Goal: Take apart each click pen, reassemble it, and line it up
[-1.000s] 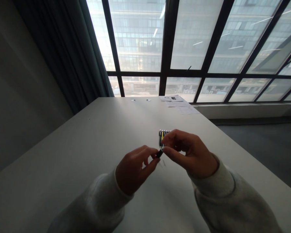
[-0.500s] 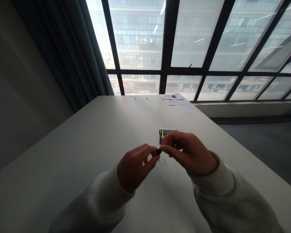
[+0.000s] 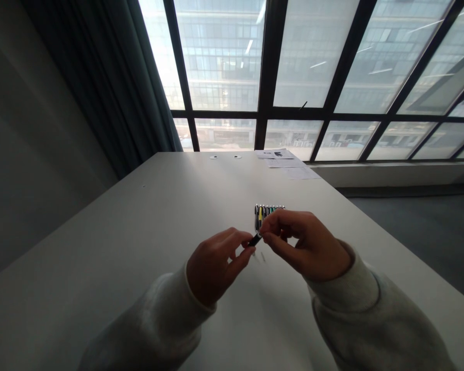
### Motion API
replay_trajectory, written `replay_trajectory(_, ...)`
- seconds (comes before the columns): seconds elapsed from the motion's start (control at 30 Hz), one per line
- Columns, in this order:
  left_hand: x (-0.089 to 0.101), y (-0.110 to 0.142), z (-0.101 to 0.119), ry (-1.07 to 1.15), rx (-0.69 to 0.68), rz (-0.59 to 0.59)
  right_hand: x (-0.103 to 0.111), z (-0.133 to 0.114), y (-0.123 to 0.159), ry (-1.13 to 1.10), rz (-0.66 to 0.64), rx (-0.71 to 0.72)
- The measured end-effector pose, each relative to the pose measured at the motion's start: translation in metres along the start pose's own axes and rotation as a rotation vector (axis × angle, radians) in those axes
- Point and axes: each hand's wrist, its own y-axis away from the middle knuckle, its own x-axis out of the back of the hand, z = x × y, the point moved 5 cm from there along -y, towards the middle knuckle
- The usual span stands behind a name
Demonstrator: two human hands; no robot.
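Note:
Between the thumb and fingers of my left hand (image 3: 220,263) is a short black pen barrel (image 3: 254,240), tilted up to the right. The fingers of my right hand (image 3: 303,242) are pinched together at the barrel's upper end, where a light spot shows. Whatever they hold there is too small to make out. Just beyond my right hand lies a row of several pens (image 3: 260,216), mostly black with one yellow, partly hidden by that hand. A thin small piece (image 3: 263,256) rests on the table below the barrel.
The white table (image 3: 170,206) stretches away toward large windows. Printed papers (image 3: 284,162) lie at its far right corner. Two small white round pieces (image 3: 237,157) sit near the far edge. A dark curtain (image 3: 112,87) hangs on the left.
My right fingers have shifted slightly to the right along the barrel, so more of its upper end shows. My left hand has stayed almost still.

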Motion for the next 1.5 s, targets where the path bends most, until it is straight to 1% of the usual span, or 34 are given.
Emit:
replay_trajectory(0.17,0.000,-0.001,0.003,-0.036,-0.007,-0.001,0.000,-0.001,0.000,0.032,-0.010,0.027)
replay_trajectory(0.33,-0.002,0.000,0.002,-0.096,-0.008,0.006,-0.002,-0.002,-0.001,0.069,0.040,0.062)
replay_trajectory(0.4,-0.003,0.000,0.000,-0.096,-0.010,0.017,-0.001,0.001,-0.001,0.059,0.025,0.047)
replay_trajectory(0.47,-0.003,0.000,-0.004,-0.075,-0.004,0.032,0.002,0.008,-0.002,0.034,0.004,0.011)
replay_trajectory(0.57,-0.005,-0.001,-0.012,-0.051,0.022,0.045,0.005,0.033,-0.006,0.063,-0.003,-0.085)
replay_trajectory(0.63,-0.006,-0.001,-0.016,-0.044,0.033,0.054,0.000,0.058,-0.010,0.223,-0.029,-0.182)
replay_trajectory(0.67,-0.006,-0.001,-0.018,-0.039,0.035,0.061,-0.007,0.072,-0.012,0.351,-0.095,-0.253)
replay_trajectory(0.73,-0.005,-0.001,-0.019,-0.026,0.037,0.077,-0.027,0.104,-0.010,0.588,-0.311,-0.449)
replay_trajectory(0.77,-0.005,-0.001,-0.019,-0.023,0.038,0.083,-0.037,0.115,-0.009,0.614,-0.366,-0.504)
replay_trajectory(0.87,-0.004,0.000,-0.019,-0.021,0.043,0.091,-0.061,0.138,-0.006,0.649,-0.431,-0.595)
replay_trajectory(0.97,-0.004,0.001,-0.018,-0.012,0.047,0.088,-0.073,0.148,-0.003,0.674,-0.455,-0.629)
replay_trajectory(1.1,-0.004,0.001,-0.016,0.001,0.045,0.087,-0.079,0.152,-0.001,0.665,-0.499,-0.633)
replay_trajectory(1.2,-0.004,0.001,-0.015,0.013,0.025,0.090,-0.077,0.152,-0.002,0.635,-0.515,-0.630)
replay_trajectory(1.3,-0.004,0.001,-0.013,0.022,-0.001,0.095,-0.064,0.144,-0.005,0.596,-0.488,-0.598)
replay_trajectory(1.37,-0.004,0.001,-0.012,0.027,-0.010,0.097,-0.049,0.130,-0.007,0.513,-0.440,-0.546)
replay_trajectory(1.4,-0.005,0.001,-0.012,0.031,-0.013,0.096,-0.040,0.121,-0.008,0.440,-0.405,-0.515)
replay_trajectory(1.47,-0.006,0.001,-0.011,0.041,-0.014,0.087,-0.024,0.096,-0.009,0.012,-0.257,-0.448)
replay_trajectory(1.5,-0.006,0.002,-0.012,0.047,-0.014,0.080,-0.017,0.082,-0.009,-0.173,-0.176,-0.390)
